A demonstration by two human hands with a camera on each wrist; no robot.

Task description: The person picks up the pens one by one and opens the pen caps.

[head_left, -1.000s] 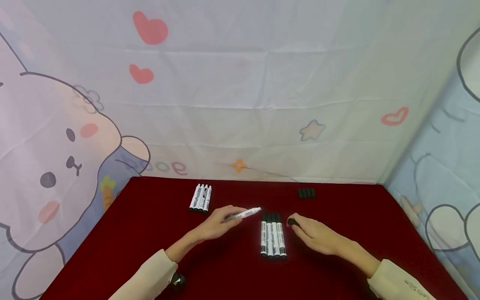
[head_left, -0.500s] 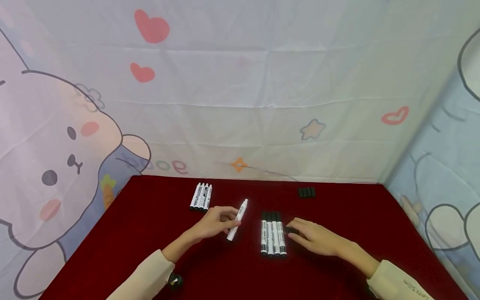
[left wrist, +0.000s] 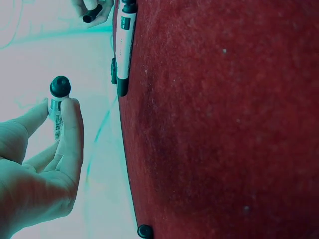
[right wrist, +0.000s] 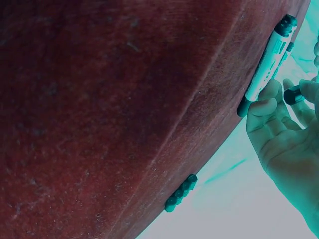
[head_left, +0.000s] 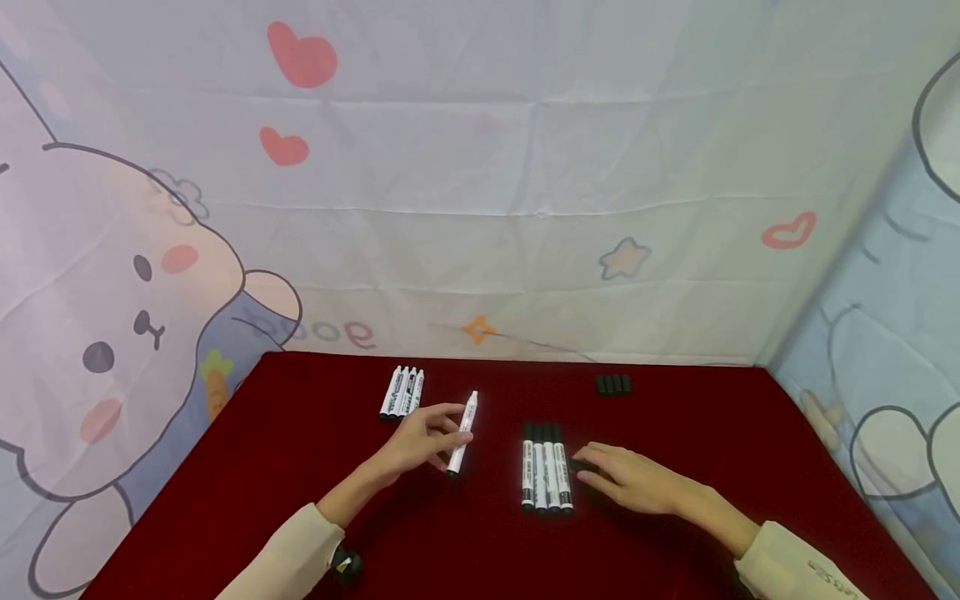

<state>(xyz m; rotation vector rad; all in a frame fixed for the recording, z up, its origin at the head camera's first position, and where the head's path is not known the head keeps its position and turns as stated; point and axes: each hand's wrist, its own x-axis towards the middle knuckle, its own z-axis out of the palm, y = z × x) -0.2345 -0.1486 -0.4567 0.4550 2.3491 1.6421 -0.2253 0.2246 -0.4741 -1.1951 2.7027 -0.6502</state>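
My left hand (head_left: 422, 437) pinches an uncapped white marker (head_left: 464, 433) between thumb and fingers, its white tip pointing up and away. In the left wrist view the marker's black end (left wrist: 60, 86) faces the camera. My right hand (head_left: 633, 477) holds a black marker cap (head_left: 582, 464) in its fingertips; the cap (right wrist: 293, 95) also shows in the right wrist view. Just left of that hand, several capped white markers (head_left: 547, 475) lie side by side, black caps on the far end.
Several uncapped markers (head_left: 401, 392) lie in a row at the back left. A row of black caps (head_left: 613, 385) lies at the back right of the red tablecloth (head_left: 300, 467). A printed curtain (head_left: 540, 183) hangs behind the table.
My left hand has drawn the marker left, away from the capped row, and turned it from slanting sideways to nearly upright in view. The right hand has shifted slightly nearer with the cap.
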